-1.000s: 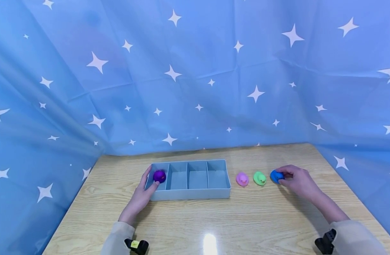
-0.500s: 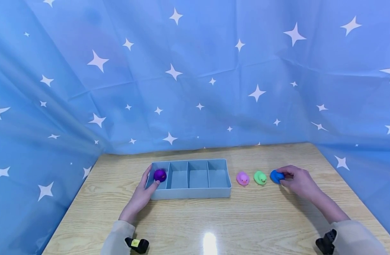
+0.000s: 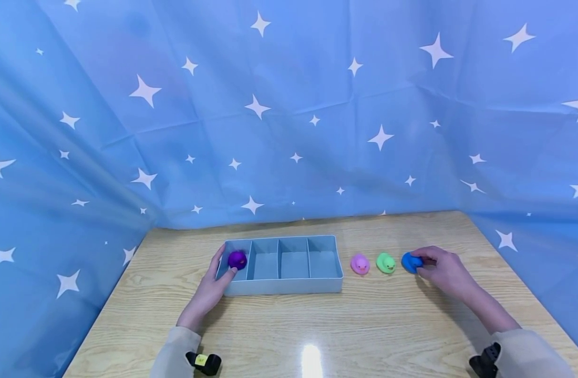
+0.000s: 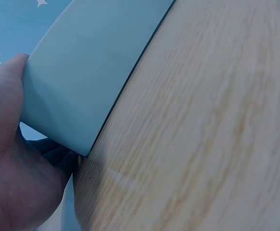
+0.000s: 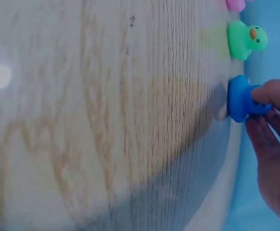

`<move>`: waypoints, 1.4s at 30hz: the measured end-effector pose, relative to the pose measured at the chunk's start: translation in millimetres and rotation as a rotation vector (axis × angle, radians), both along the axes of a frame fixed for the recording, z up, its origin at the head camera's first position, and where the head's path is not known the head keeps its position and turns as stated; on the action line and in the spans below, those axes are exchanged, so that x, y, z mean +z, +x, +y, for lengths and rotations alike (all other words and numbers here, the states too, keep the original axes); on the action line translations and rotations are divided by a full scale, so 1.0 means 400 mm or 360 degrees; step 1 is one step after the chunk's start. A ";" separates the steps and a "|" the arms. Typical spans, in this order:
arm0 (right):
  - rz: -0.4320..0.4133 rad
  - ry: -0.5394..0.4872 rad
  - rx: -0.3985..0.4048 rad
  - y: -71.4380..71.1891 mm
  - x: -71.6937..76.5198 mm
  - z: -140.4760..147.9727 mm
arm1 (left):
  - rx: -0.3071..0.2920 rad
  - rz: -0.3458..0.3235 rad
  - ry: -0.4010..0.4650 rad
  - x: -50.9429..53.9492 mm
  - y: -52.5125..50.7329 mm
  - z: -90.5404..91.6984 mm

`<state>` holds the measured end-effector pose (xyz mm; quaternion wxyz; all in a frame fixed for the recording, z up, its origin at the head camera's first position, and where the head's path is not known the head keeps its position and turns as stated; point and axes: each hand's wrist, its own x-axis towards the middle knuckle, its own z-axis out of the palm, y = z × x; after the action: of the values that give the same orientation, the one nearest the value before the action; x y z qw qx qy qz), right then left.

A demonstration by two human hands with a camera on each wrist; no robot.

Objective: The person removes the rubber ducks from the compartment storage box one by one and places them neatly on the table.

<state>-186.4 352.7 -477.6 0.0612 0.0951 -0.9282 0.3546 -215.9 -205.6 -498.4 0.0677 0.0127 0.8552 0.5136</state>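
A blue-grey tray [image 3: 283,286] with several compartments lies on the table, a purple duck [image 3: 237,260] in its leftmost one. My left hand [image 3: 207,287] grips the tray's left end, thumb over the front rim; the left wrist view shows the hand [image 4: 19,178] round the tray's corner [image 4: 77,96]. Right of the tray, a pink duck [image 3: 360,264], a green duck [image 3: 385,263] and a blue duck [image 3: 411,262] stand in a row. My right hand [image 3: 442,270] pinches the blue duck. In the right wrist view, thumb and fingers hold the blue duck [image 5: 239,98] by its head.
The wooden table [image 3: 270,336] ends at the back against a blue cloth [image 3: 298,126] with white stars, which also hangs along both sides. Each wrist carries a small black device [image 3: 206,363]. A bright light reflection lies near the table's front.
The blue duck and my right hand have shifted very slightly to the right. My left hand keeps its place on the tray.
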 end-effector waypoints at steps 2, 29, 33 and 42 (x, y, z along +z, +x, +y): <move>0.0001 -0.0006 -0.0002 0.000 0.000 -0.001 | 0.0001 0.0003 -0.0001 0.001 0.000 0.000; 0.0218 0.0103 0.0065 -0.026 0.064 -0.076 | 0.0012 -0.0005 -0.0022 -0.001 0.001 -0.001; 0.0216 0.0036 0.0089 -0.038 0.076 -0.108 | 0.0013 -0.0013 -0.0011 0.002 0.001 0.000; 0.0299 -0.0101 0.0108 -0.068 0.086 -0.210 | 0.0019 0.0008 -0.0002 -0.003 -0.002 0.003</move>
<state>-213.5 268.9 -443.2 0.1388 0.1573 -0.9029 0.3752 -216.7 -204.4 -499.7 0.0625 0.0088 0.8557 0.5135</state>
